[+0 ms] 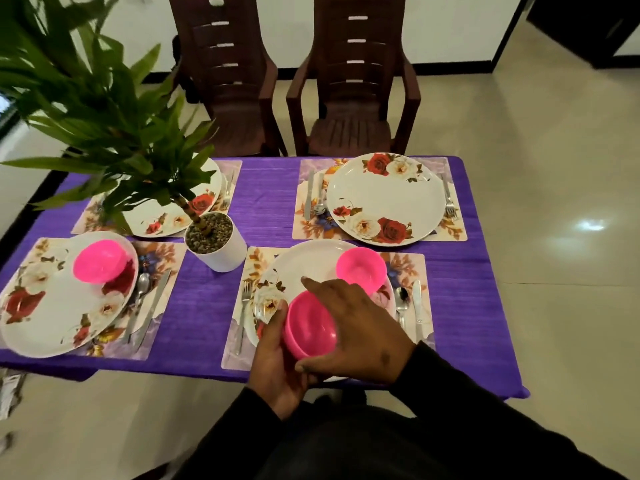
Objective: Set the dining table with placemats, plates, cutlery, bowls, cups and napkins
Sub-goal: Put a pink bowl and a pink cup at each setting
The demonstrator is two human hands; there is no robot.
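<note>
Head view: left hand (277,355) cups stacked pink bowls (310,323) from below, above plate (304,268) at table's (270,199) near edge. Right hand (356,334) hovers over rim, fingers spread, gripping nothing. Bowls likely light, stiff, slippery plastic; pinch top rim to separate.

Four flowery placemats lie on the purple table. Each has a round white plate with red roses, like the far right plate (386,199). Metal forks, spoons and knives lie beside the plates. One bright pink plastic bowl (361,269) sits on the near right plate (304,261). Another pink bowl (99,261) sits on the near left plate (52,306). A stack of pink bowls (309,323) is up in the air over the near right plate.
</note>
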